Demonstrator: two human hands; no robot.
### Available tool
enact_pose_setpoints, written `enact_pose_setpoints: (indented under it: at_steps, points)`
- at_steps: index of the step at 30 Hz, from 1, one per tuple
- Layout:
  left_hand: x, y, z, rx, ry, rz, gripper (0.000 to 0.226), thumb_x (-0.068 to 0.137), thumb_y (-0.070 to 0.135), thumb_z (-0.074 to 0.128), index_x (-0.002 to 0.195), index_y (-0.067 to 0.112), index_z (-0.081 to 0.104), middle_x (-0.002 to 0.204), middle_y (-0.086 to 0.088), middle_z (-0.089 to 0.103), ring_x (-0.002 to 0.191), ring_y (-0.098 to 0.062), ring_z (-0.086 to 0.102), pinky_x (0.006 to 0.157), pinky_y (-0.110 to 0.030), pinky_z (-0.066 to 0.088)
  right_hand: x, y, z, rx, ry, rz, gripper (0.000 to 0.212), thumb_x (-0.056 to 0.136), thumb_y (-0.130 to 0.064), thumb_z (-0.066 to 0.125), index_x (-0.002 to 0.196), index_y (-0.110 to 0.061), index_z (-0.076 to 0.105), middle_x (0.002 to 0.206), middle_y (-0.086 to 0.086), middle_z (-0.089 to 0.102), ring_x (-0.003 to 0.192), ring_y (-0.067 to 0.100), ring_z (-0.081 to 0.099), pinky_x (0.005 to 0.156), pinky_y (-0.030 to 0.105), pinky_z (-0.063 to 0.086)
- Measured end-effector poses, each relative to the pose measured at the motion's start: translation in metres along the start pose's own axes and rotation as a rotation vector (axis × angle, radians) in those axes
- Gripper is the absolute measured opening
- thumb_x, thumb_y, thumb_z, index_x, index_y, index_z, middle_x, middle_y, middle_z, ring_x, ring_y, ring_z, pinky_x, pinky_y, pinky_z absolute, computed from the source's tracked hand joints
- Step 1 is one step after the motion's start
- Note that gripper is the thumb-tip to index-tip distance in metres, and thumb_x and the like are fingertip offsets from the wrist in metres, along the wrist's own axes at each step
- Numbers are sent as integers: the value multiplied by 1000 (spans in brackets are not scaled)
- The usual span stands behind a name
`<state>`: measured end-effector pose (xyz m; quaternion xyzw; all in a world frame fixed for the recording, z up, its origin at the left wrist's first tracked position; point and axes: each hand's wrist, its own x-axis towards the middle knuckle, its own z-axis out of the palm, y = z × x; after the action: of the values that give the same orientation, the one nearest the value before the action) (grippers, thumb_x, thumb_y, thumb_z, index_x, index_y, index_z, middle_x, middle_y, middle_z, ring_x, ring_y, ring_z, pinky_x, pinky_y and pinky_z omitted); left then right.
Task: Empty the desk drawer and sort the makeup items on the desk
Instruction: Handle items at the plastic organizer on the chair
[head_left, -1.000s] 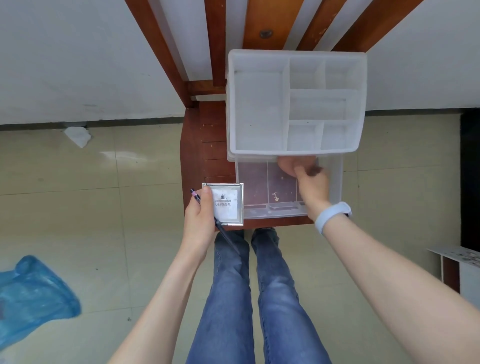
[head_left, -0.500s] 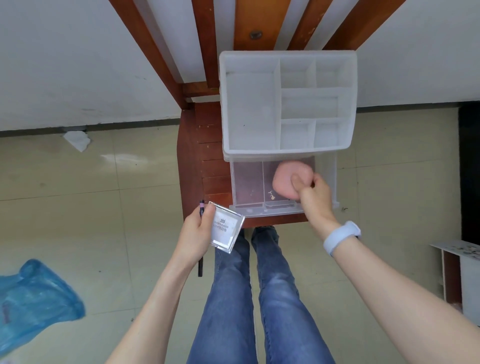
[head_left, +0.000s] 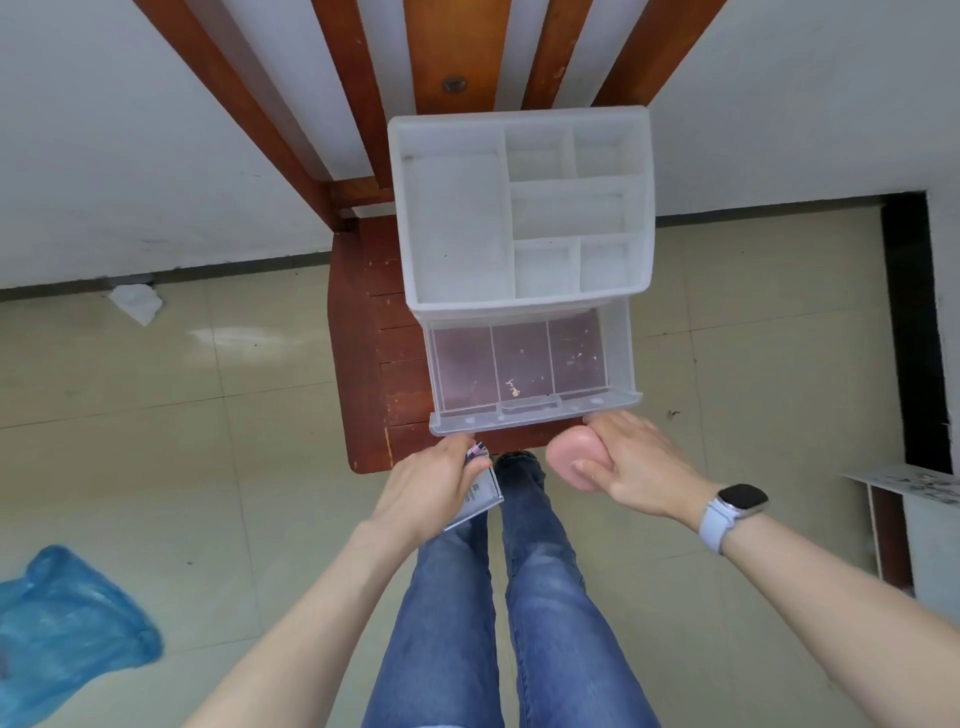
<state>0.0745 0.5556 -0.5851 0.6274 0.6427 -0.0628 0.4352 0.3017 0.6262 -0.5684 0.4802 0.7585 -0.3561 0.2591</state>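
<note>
Pale floor tiles (head_left: 156, 415) and a white wall frame a small reddish wooden tabletop (head_left: 363, 364), on which stands a translucent plastic organizer (head_left: 519, 218) with open divided compartments on top, all of them bare as far as the view shows. Below it the clear drawer (head_left: 530, 415) is pulled out toward the person; its three sections hold nothing but a few small specks and crumbs. A crumpled blue plastic bag (head_left: 67, 623) lies on the floor to the left, well apart from the tabletop, and a scrap of white paper (head_left: 135, 302) sits near the wall. The right hand (head_left: 639, 462), just in front of the drawer's lip, has its fingers curled round a pink makeup sponge (head_left: 576, 460). The left hand (head_left: 431, 488) grips a flat silvery packet (head_left: 478, 499) together with a thin pencil-like stick (head_left: 477, 451), only its tip showing. Judging by this, the emptying looks done, since the drawer appears cleared; the sorting seems not yet begun, as all three items are in the hands and none lies on the tabletop or in a compartment.
</note>
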Motion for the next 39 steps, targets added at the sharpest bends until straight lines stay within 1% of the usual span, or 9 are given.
enact_pose_setpoints:
  at_steps: [4, 13, 17, 21, 23, 26, 30, 34, 39]
  points:
    - [4, 4, -8, -17, 114, 26, 36, 98, 38, 30, 115, 13, 49, 116, -1, 53, 99, -23, 53, 66, -28, 33, 1, -1, -13, -55, 112, -52, 45, 92, -42, 45, 125, -11, 45, 151, 2, 24, 141, 17, 15, 113, 28, 11]
    - [52, -2, -55, -41, 245, -9, 35, 98, 34, 34, 114, 7, 50, 135, -4, 46, 116, -24, 44, 79, -36, 39, 47, -4, -58, -61, 188, -70, 44, 91, -39, 48, 122, -8, 48, 151, 6, 24, 139, 22, 16, 110, 34, 17]
    - [62, 0, -64, -20, 289, -38, 32, 98, 36, 33, 108, 9, 49, 109, -5, 55, 99, -24, 50, 70, -33, 37, 53, -1, -63, -46, 195, -82, 43, 90, -38, 50, 121, -7, 48, 147, 7, 31, 135, 23, 23, 108, 35, 21]
    - [51, 8, -54, -409, 215, -217, 26, 98, 37, 32, 89, 16, 44, 78, 0, 53, 77, -26, 52, 61, -34, 34, 38, 2, -48, 185, 138, -43, 34, 89, -32, 54, 113, -9, 50, 116, 7, 53, 109, 25, 48, 89, 34, 39]
    - [38, 15, -44, -648, 266, -318, 31, 98, 36, 32, 86, 12, 49, 75, 1, 53, 71, -19, 49, 61, -29, 35, 25, -1, -39, 455, 140, 26, 27, 88, -27, 57, 109, -10, 50, 100, 2, 56, 94, 22, 53, 77, 31, 40]
    - [12, 27, -27, -951, 382, -487, 32, 97, 32, 34, 71, 14, 39, 69, 3, 44, 62, -13, 39, 59, -26, 32, 5, -10, -29, 891, 161, 100, 14, 88, -16, 60, 98, -12, 51, 90, 1, 57, 88, 20, 54, 74, 29, 43]
    - [-28, 38, 7, -1281, 513, -627, 27, 95, 34, 32, 86, 15, 49, 81, 1, 51, 76, -15, 47, 69, -28, 39, -21, -32, -28, 1288, 62, 174, 4, 92, -18, 53, 90, -16, 56, 88, 0, 60, 84, 14, 56, 66, 20, 43]
    - [-72, 61, 18, -1528, 621, -648, 34, 99, 31, 32, 91, 14, 60, 91, 0, 68, 86, -15, 63, 83, -30, 48, -40, -69, -25, 1385, -158, 106, 11, 93, -16, 49, 97, -9, 56, 91, 4, 61, 82, 13, 58, 72, 23, 49]
    - [-140, 72, 29, -1591, 825, -661, 41, 98, 37, 33, 100, 6, 60, 92, -4, 64, 86, -20, 60, 86, -35, 47, -73, -124, -8, 1202, -353, -90, 19, 92, -24, 52, 106, -12, 52, 104, 7, 60, 95, 20, 60, 78, 33, 52]
